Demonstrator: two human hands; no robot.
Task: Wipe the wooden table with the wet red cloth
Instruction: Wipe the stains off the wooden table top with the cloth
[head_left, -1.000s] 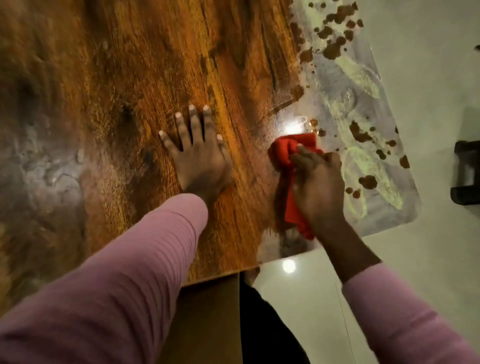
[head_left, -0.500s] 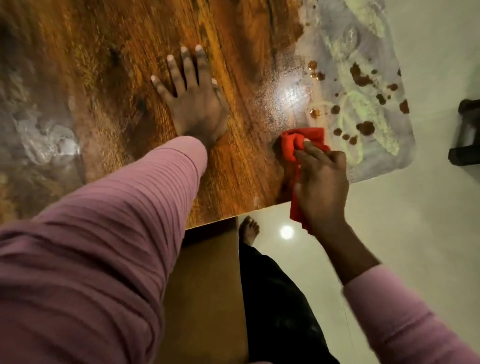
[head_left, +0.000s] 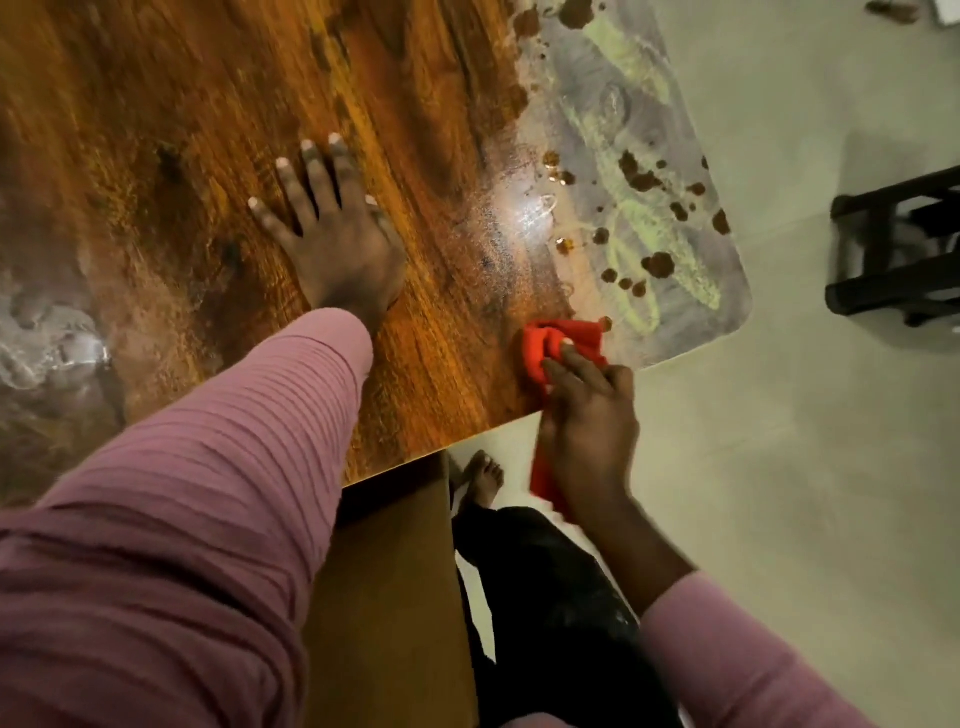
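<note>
Head view: the wooden desk (head_left: 441, 104) fills the upper left, its grain glossy with a bright glare near the middle. The left hand (head_left: 337, 244) lies flat on the wood, its fingers (head_left: 311, 171) straight and spread wide, holding nothing. At the desk's near edge, toward the right, the right hand (head_left: 589, 415) grips the red cloth (head_left: 550, 343), its fingers (head_left: 576, 366) curled over the bunched top. The cloth's other end hangs below the hand, past the edge. Just beyond the cloth lies a grey-green patch (head_left: 649, 171) dotted with brown spots (head_left: 658, 265). A bare foot (head_left: 483, 478) stands on the pale floor (head_left: 779, 467), and a dark stool (head_left: 893, 244) is at far right.
</note>
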